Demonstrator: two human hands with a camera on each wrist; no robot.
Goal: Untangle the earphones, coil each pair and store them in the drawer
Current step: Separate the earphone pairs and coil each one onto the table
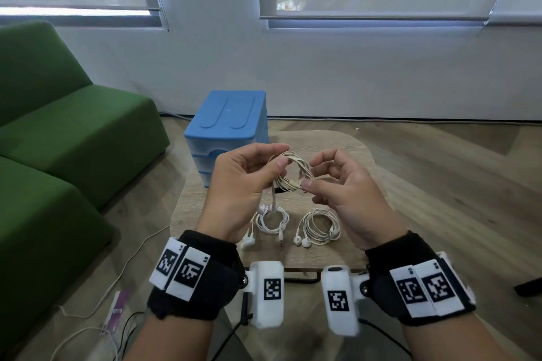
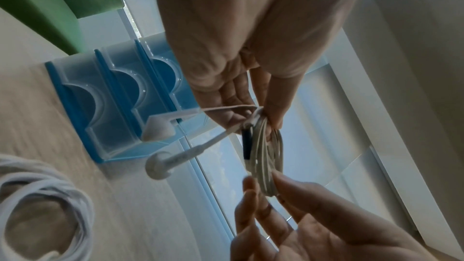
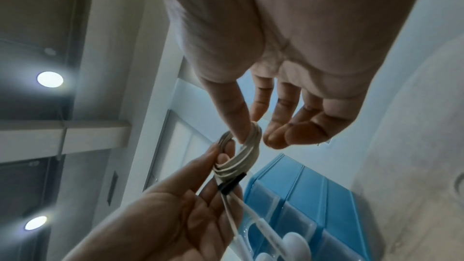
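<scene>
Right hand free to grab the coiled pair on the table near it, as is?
Probably not yet: the right hand pinches the cream coil that the left hand also holds. The coiled earphones lie uncovered just below it, so letting go clears the way.

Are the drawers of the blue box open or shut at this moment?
Shut, as far as visible. On the blue drawer box all three clear drawer fronts sit flush in line; none is pulled out.

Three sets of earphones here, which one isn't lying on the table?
The beige coil held up between both hands: the left hand and right hand pinch it above the table. The white coil and the cream coil rest flat below.
</scene>
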